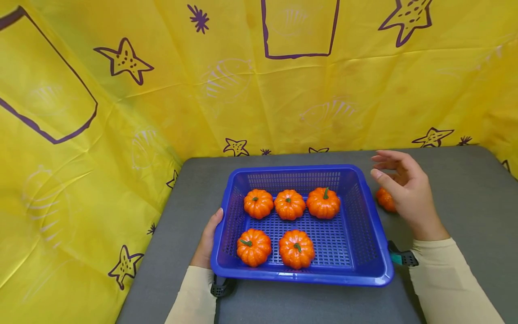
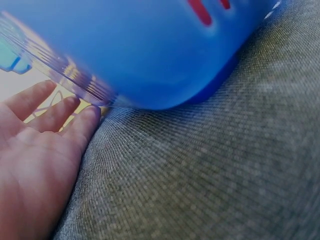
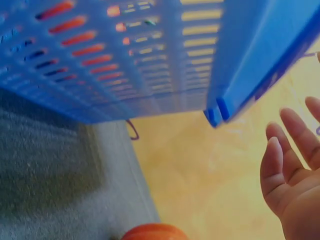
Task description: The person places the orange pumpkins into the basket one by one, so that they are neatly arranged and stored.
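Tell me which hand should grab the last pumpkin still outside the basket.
Right, probably. The right hand hovers open just above the loose pumpkin on the table, right of the blue basket. The left hand rests against the basket's left wall, on the far side from that pumpkin.

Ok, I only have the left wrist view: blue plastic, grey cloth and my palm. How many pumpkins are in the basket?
Observer: Five pumpkins sit in the basket, three in the back row and two in front.
Operator: Are any outside it?
Observer: One, a sixth pumpkin on the table right of the basket, partly hidden behind the right hand.
Operator: Is that hand holding it?
Observer: No, its fingers are spread and hold nothing.
Operator: And my left hand?
Observer: The left hand rests against the basket's left wall.
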{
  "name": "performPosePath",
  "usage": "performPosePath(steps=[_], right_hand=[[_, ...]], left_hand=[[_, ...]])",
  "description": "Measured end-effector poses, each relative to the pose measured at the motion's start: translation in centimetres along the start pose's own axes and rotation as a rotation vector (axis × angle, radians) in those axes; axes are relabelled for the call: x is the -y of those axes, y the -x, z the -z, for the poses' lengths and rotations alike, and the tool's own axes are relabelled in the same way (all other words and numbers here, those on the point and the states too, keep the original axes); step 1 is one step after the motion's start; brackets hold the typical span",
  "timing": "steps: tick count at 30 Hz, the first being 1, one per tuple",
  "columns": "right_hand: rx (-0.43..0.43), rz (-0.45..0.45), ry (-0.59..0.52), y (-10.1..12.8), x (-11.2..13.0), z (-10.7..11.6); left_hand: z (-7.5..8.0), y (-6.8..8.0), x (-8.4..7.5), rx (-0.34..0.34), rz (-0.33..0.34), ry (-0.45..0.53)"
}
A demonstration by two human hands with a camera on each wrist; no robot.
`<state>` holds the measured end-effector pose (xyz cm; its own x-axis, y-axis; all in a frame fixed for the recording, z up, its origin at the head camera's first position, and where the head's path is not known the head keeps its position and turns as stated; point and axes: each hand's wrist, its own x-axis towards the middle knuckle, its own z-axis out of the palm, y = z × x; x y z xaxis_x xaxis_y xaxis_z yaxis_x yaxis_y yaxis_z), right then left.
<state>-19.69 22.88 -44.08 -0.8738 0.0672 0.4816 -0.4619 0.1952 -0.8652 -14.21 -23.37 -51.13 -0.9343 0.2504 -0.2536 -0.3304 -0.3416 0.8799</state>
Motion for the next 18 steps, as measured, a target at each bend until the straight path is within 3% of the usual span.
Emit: performPosePath(steps=[9, 18], right_hand=[[-0.023, -0.027, 0.107, -0.1, -1.0, 1.0], [-0.058, -0.108, 0.209, -0.1, -2.8, 2.2]], left_hand=[[0.0, 0.1, -0.1, 0.004, 0.008, 0.003], [0.2, 0.0, 0.1, -0.01, 0.006, -0.016]])
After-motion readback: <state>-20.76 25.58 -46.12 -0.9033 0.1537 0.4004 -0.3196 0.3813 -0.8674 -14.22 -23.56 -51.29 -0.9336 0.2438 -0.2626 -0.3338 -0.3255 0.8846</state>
